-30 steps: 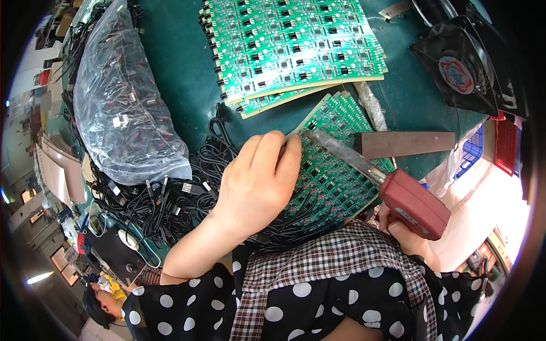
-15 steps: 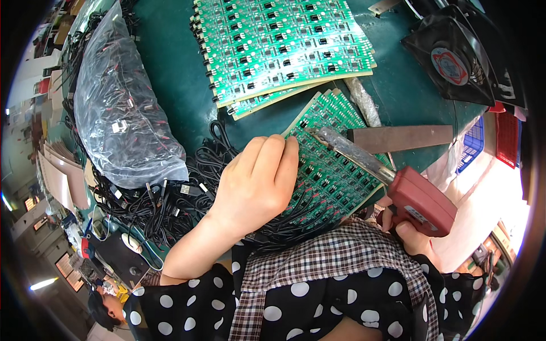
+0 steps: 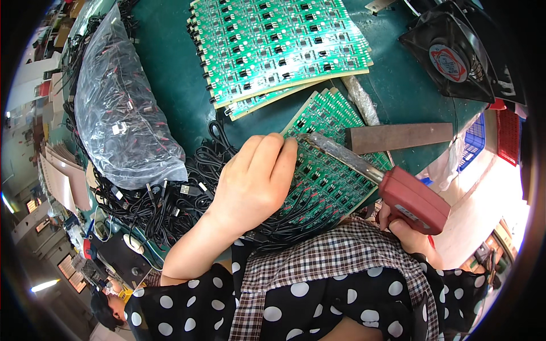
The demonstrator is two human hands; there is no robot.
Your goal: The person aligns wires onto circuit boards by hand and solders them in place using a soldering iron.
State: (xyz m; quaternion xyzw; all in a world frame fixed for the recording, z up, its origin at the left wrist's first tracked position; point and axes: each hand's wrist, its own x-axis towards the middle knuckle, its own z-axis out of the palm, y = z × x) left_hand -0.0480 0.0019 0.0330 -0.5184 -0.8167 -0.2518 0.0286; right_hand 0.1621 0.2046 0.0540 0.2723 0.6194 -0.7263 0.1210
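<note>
My right hand (image 3: 405, 232) is wrapped round the red handle of a soldering gun (image 3: 414, 202). Its metal shaft points up and left, with the tip over the upper left edge of a green circuit board panel (image 3: 334, 116). Right beside that tip, the fingers of my left hand (image 3: 253, 173) are pinched together at the panel's edge; what they hold is hidden behind them. Black cables (image 3: 296, 213) with reddish wire ends lie across the lower part of the panel, partly beneath my left hand.
A stack of larger-looking board panels (image 3: 278, 51) lies beyond. Left are a clear bag (image 3: 122, 108) of cables and a heap of black USB cables (image 3: 159, 207). A brown flat bar (image 3: 404, 137), a wrapped stick (image 3: 362, 99) and a black fan (image 3: 449, 62) are on the right.
The soldering gun has shifted slightly left and down, its tip closer to my left fingers. My left hand has barely moved.
</note>
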